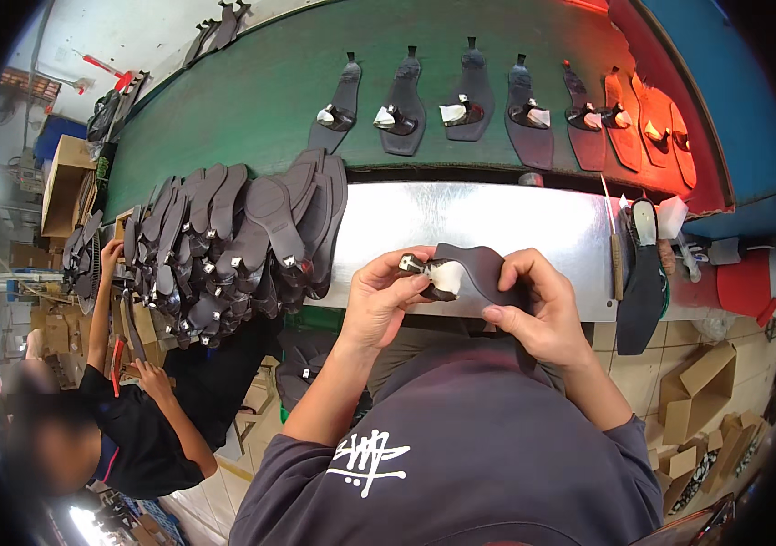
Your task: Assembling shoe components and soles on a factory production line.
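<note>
Between my two hands I hold a dark sandal (479, 271) above the front edge of a shiny metal ledge (388, 214). My left hand (377, 298) is closed, its thumb and fingers pinching the sandal's glossy black strap (443, 293) by the white lining and the small light fitting. On the other side, my right hand (547, 305) grips the sole's end between thumb and fingers. The sole looks bent in a curve. Part of the strap is hidden behind my left fingers.
Several sandals (402, 109) lie in a row on the green surface (251, 100) beyond, the right ones under red light. A large heap of sandals (265, 214) stands at left, near a co-worker (147, 409). A wooden-handled tool (616, 266) and a dark sole (641, 300) are at right.
</note>
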Tool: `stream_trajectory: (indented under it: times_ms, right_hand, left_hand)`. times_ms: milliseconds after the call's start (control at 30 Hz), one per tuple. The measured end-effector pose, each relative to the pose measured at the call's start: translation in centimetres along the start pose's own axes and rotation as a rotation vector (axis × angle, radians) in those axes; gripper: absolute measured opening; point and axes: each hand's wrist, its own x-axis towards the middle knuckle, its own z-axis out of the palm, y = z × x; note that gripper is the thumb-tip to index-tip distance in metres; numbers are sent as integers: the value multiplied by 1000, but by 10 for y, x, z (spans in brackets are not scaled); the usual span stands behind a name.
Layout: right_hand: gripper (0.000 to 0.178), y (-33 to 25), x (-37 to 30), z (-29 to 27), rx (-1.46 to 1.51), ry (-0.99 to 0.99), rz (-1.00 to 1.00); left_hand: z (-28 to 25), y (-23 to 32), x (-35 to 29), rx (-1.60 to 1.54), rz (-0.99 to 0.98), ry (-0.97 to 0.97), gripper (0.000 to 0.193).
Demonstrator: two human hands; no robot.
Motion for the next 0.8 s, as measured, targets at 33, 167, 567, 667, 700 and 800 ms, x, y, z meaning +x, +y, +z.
stream_trajectory:
  times_ms: [33, 167, 567, 667, 700, 800]
  right_hand:
    - [37, -4, -2, 2, 2, 0, 6]
    - [51, -7, -3, 5, 3, 64, 32]
    - [41, 3, -7, 8, -62, 57, -99]
    - [41, 4, -7, 8, -54, 56, -92]
    - [41, 4, -8, 8, -49, 50, -84]
    - [41, 4, -8, 8, -47, 50, -80]
  left_hand:
    - [-2, -1, -1, -7, -1, -26, 30]
    - [-4, -4, -2, 2, 19, -52, 34]
    - [3, -3, -1, 11, 26, -95, 34]
    - [4, -3, 0, 15, 24, -95, 34]
    - [4, -3, -1, 15, 21, -93, 34]
    - [3, -5, 0, 36, 22, -90, 33]
